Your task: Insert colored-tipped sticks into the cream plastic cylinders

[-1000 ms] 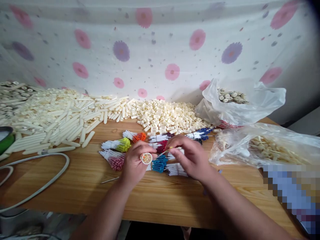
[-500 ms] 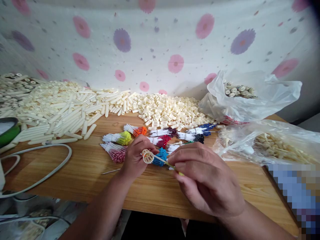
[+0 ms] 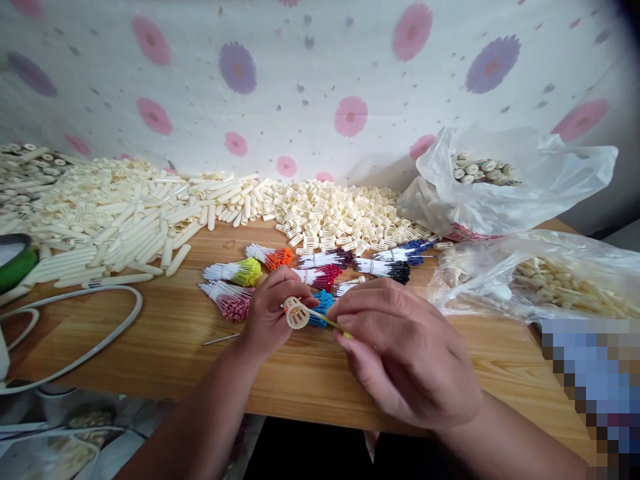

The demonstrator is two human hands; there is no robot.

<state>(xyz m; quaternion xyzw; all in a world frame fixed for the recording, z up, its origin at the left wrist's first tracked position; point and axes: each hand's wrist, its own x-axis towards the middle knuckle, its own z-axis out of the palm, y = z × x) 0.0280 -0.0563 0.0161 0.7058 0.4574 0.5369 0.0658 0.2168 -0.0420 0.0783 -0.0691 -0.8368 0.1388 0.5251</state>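
On the worktop (image 3: 170, 363), well left of the slotted sleeve (image 3: 297, 313): broad heap of cream tubes (image 3: 135, 233), with looped white cable (image 3: 136, 313) in front. Nearer the sleeve, to its left: thin pale rod (image 3: 221, 339) lying loose, then banded bundles in pink (image 3: 233, 303), yellow (image 3: 241, 272) and, farther back, orange (image 3: 275, 257).

Directly left of the sleeve: left hand (image 3: 273, 310), grip pinched snugly on the sleeve's outer wall, above the worktop. Likely very light; probably stiff plastic, slightly slick, with slim slats perhaps prone to bending or cracking under a hard squeeze. Best taken lightly around the outer wall, behind the mouth. In looks: short, cream, hollow, with lengthwise windows and a round mouth toward the camera; trace of orange at its left side, too small to identify.

Just behind the sleeve: blue bundle (image 3: 320, 305); farther behind, pile of similar sleeves (image 3: 343, 213). Just right of the sleeve: thin stem (image 3: 325, 321), pale toward it, yellow at the other end, pinched in the narrow grip of the right hand (image 3: 410, 353). Contact between stem and sleeve: impossible to tell. Well right: crumpled clear bag (image 3: 480, 287) of cream pieces.
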